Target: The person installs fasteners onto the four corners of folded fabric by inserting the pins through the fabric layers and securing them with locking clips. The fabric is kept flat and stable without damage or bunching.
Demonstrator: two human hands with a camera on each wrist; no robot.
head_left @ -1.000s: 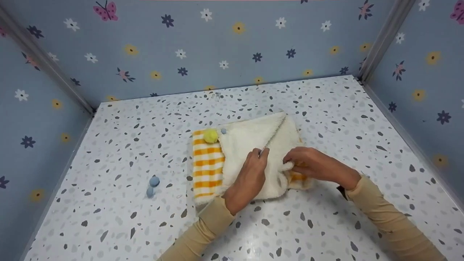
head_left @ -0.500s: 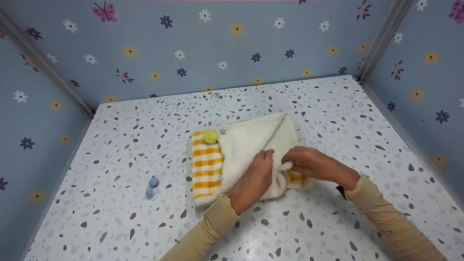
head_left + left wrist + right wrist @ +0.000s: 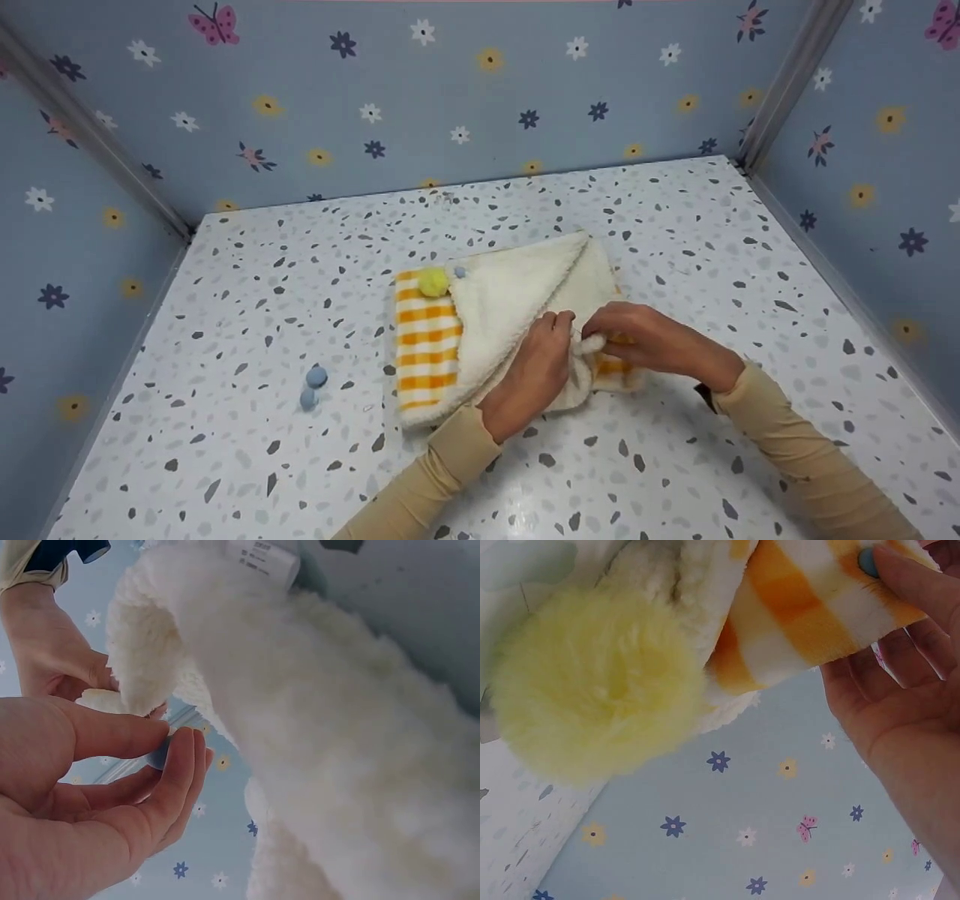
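Observation:
A fleece cloth [image 3: 517, 289], white and fluffy on one face and orange-and-white checked on the other, lies folded on the table. My right hand [image 3: 656, 341] grips its raised corner, the thumb tip beside a small blue round button [image 3: 868, 562] on the checked side. My left hand [image 3: 112, 787] pinches a blue-grey rounded piece [image 3: 157, 757] between thumb and fingers, close to that corner; the fingers hide most of it. A yellow pom-pom [image 3: 433, 282] sits at the cloth's far left part, near another small blue button [image 3: 460, 271]. A fluffy yellow pom-pom [image 3: 600, 682] hangs below the right hand's cloth.
Two blue rounded pieces [image 3: 313, 386] lie on the speckled table [image 3: 247, 300], left of the cloth. A printed white label [image 3: 262, 561] shows at the fleece. Blue flower-patterned walls [image 3: 450, 90] enclose the table at the back and sides.
My left hand has moved a little right and forward across the cloth, closer to my right hand. The right hand stays almost still with its grip on the corner.

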